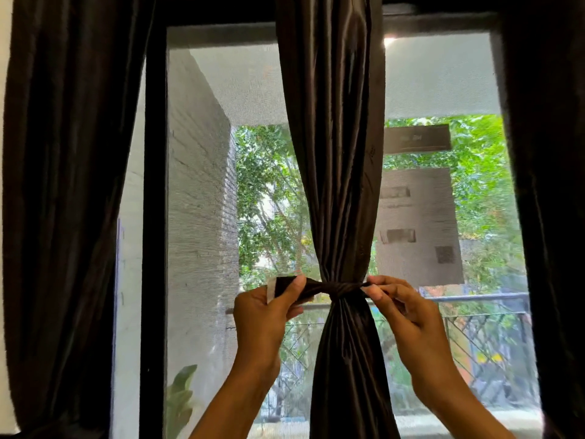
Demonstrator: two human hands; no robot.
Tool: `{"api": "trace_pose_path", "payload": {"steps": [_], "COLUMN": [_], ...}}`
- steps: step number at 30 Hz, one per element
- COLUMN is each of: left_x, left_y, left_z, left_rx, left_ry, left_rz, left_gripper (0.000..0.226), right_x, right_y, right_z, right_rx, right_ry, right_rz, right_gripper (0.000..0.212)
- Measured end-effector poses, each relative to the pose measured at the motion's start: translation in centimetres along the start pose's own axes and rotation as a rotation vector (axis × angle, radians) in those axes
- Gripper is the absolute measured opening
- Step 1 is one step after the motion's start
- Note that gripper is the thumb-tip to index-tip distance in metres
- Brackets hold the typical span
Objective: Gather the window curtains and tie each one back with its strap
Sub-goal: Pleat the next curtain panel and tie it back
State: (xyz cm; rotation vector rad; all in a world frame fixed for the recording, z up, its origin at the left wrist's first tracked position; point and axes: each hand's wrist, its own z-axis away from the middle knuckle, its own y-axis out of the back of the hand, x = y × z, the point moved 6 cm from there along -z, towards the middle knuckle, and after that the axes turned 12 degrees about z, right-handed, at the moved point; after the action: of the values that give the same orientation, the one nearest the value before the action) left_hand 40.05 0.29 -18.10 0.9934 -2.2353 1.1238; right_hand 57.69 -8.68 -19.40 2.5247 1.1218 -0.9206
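Nearest, two forearms are raised from the bottom edge so both strap ends can be pulled level. The left hand (264, 307) is curled round the left end of the strap (338, 288), thumb on top, with a pale patch at that end's tip, probably a fastener, kept exposed beyond the fingers. The right hand (400, 307) pinches the thinner right end between thumb and fingertips, held out sideways, seemingly to keep tension. Between the hands, the strap is wrapped round the middle curtain (332, 153), cinching it into a narrow waist just in front of the window screen (202, 217); tying looks under way, not finished. At far left the left curtain (69, 185) hangs loose, and at far right the right curtain (550, 185) likewise; no strap is visible on either. Beyond the screen a railing (474, 301) and trees (269, 201) are seen.
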Motion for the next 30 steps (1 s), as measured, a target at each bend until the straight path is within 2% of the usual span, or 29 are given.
{"api": "trace_pose_path", "payload": {"steps": [5,9,14,19,24,26,30], "left_x": [-1.2,-1.4,-0.9,-0.4,1.2,1.9,2.3], "left_y": [0.1,0.8,1.6,2.2,1.1,0.9,1.2], "left_z": [0.3,0.4,0.7,1.4,1.7,1.5,1.4], "left_rx": [0.0,0.03,0.052,0.075,-0.047,-0.094,-0.059], "left_ry": [0.112,0.204,0.232,0.094,-0.107,-0.165,-0.273], "left_rz": [0.074,0.175,0.212,0.111,-0.073,-0.162,-0.309], "left_gripper": [0.011,0.009,0.003,0.004,0.009,0.01,0.008], "right_x": [1.1,1.2,0.7,0.7,-1.0,-1.2,-1.7], "right_y": [1.1,1.6,1.8,1.2,1.1,1.0,1.0], "right_z": [-0.1,0.4,1.1,1.4,0.7,0.6,1.4], "right_rx": [-0.018,-0.024,-0.044,-0.059,0.044,0.021,0.024], "right_ry": [-0.14,-0.14,-0.107,-0.057,0.176,0.172,0.202], "right_rz": [-0.129,-0.106,-0.067,0.009,0.381,0.435,0.516], "right_gripper": [0.01,0.011,0.011,0.01,0.014,0.019,0.009]}}
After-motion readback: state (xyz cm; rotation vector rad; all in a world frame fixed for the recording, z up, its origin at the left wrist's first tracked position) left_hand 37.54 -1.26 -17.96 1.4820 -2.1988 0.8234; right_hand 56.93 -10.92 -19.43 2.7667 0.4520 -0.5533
